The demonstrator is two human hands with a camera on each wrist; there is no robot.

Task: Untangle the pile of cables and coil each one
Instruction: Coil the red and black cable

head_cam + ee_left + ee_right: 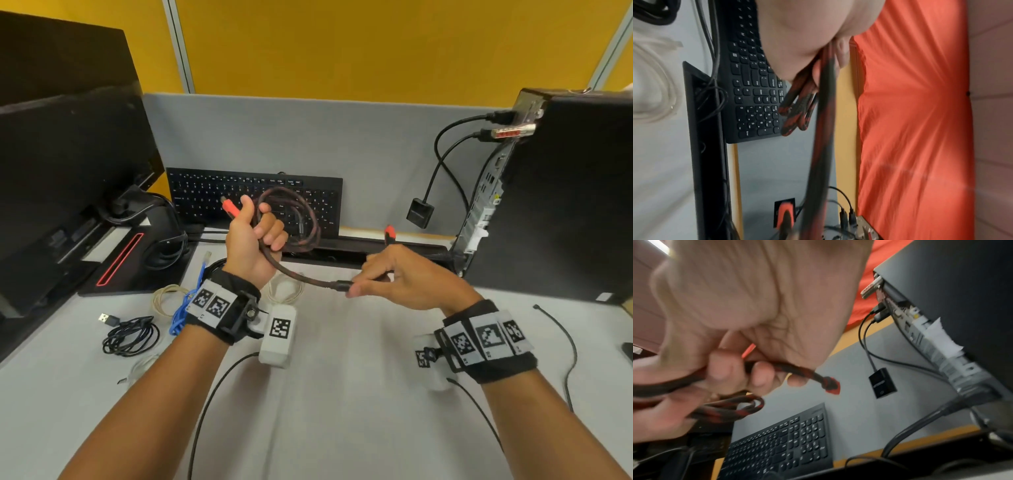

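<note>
A red-and-black braided cable runs between both hands above the desk. My left hand grips its coiled loops, held upright in front of the keyboard, with one orange-red plug sticking out past the thumb. In the left wrist view the loops hang below the palm. My right hand pinches the cable near its free end, and the other red plug stands up behind the knuckles. The right wrist view has the fingers curled round the cable, its plug past them.
On the white desk at the left lie a coiled black USB cable, a blue cable, a beige cable and a white cable. A keyboard leans at the back. A monitor stands left, a PC tower right.
</note>
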